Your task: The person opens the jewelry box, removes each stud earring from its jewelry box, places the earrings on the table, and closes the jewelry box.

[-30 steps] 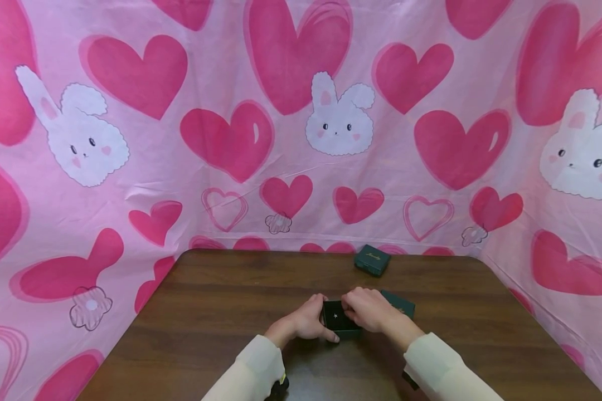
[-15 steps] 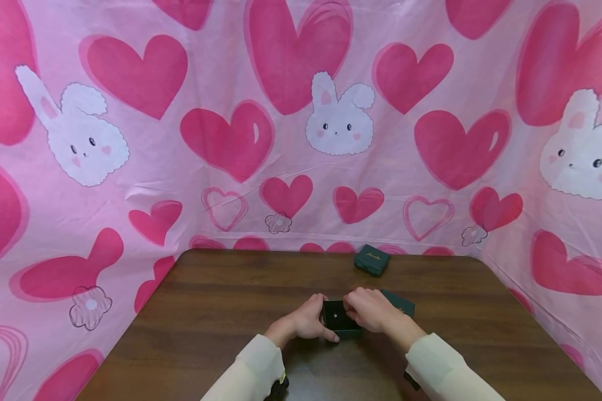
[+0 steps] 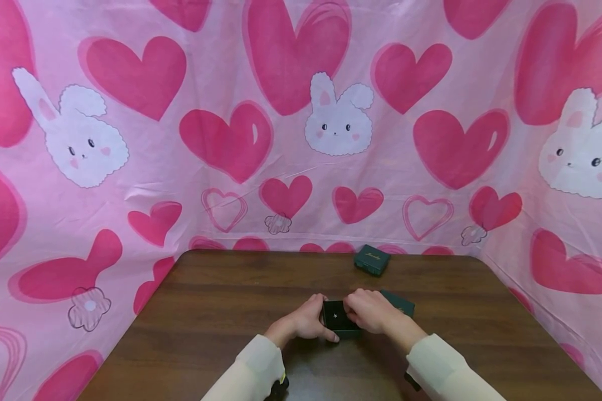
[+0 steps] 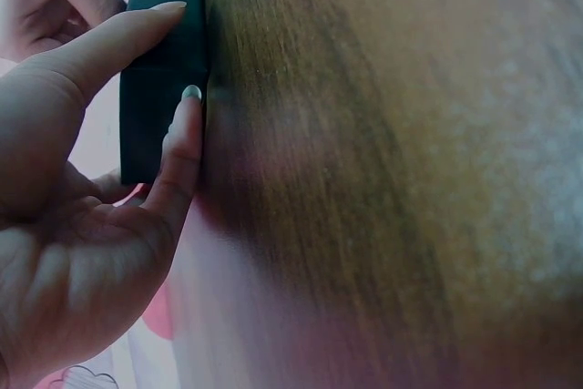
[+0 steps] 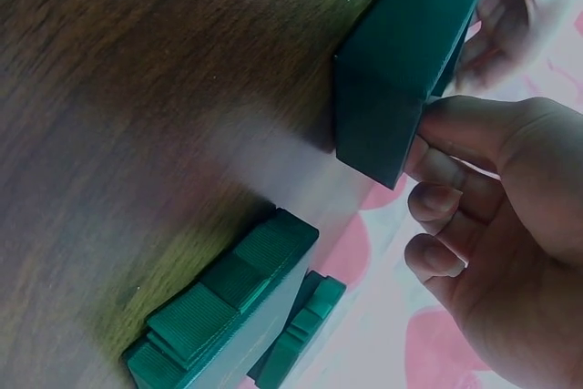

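Observation:
A dark green jewelry box base [image 3: 344, 334] stands lidless on the table, with a black insert [image 3: 337, 323] inside. A tiny silver star-shaped ornament [image 3: 335, 316] shows on the insert's left part. My left hand [image 3: 308, 320] grips the box's left end, thumb along the front wall and the other fingers round the end and back. My right hand [image 3: 370, 309] has thumb and index fingertips down at the right part of the opening, the other fingers [image 5: 435, 257] curled. Whatever lies between those tips is hidden.
Just beyond my right hand lies a dark green lid [image 3: 400, 303] with a ribbon bow [image 5: 191, 316], partly covered. Farther back sits a closed green box [image 3: 372, 260] with gold lettering. A pink heart-print cloth [image 3: 291, 139] hangs behind the wooden table [image 3: 221, 312].
My right hand has shifted very slightly to the right and stays over the same part of the box. The left hand and the boxes keep their places.

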Tool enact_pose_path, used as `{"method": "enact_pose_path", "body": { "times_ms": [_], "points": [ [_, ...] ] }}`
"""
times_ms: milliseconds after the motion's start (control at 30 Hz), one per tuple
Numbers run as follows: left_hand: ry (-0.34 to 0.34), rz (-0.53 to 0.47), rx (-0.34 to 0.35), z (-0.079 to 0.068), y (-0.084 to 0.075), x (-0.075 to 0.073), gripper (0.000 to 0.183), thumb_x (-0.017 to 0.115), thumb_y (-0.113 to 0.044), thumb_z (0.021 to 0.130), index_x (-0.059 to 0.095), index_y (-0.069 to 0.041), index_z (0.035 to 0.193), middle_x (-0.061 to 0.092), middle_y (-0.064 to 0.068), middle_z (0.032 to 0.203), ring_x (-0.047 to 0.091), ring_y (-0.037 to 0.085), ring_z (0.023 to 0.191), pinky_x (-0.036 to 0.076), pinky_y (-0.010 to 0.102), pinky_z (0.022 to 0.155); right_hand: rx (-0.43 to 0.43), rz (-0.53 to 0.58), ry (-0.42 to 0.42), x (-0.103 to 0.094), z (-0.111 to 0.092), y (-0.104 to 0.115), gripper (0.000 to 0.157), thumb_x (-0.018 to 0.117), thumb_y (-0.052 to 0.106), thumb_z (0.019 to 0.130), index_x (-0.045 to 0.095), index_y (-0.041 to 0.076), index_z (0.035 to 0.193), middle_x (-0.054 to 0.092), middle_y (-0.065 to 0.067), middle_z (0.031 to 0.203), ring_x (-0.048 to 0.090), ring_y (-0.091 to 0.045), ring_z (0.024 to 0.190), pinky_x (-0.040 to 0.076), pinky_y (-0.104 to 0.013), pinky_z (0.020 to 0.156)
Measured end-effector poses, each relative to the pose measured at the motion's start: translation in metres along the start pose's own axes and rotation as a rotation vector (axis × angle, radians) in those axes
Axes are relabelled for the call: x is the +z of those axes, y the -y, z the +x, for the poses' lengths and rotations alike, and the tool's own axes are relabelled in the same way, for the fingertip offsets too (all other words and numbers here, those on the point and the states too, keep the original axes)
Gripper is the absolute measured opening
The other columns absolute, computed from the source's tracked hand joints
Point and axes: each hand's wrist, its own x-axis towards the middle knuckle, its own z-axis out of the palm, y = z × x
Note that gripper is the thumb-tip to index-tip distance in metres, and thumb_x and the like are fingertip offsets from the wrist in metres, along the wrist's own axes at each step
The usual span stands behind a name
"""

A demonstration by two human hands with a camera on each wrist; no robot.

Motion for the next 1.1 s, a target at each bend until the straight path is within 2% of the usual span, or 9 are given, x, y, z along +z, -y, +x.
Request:
{"method": "enact_pose_path", "body": {
  "times_ms": [267,1100],
  "points": [
    [0.001,-0.011,0.002,0.000,0.000,0.000,0.067,0.092,-0.018,0.076,0.047,-0.009,0.125,0.049,0.004,0.112,0.051,0.021,0.103,0.047,0.044,0.097,0.005,-0.001,0.015,-0.001,0.000,0.000,0.010,0.079,0.014,0.090,0.070,0.018,0.086,0.059,0.010,0.075,0.053,-0.011,0.068,0.055,-0.035,0.072],
    [-0.002,-0.013,0.010,0.000,0.000,0.000,0.067,0.092,-0.018,0.075,0.047,-0.008,0.125,0.049,0.004,0.111,0.050,0.021,0.102,0.047,0.041,0.093,-0.056,-0.018,-0.030,-0.003,-0.010,0.006,0.013,0.078,0.014,0.090,0.070,0.017,0.080,0.056,0.011,0.070,0.049,-0.010,0.063,0.050,-0.031,0.063]
  ]
}}
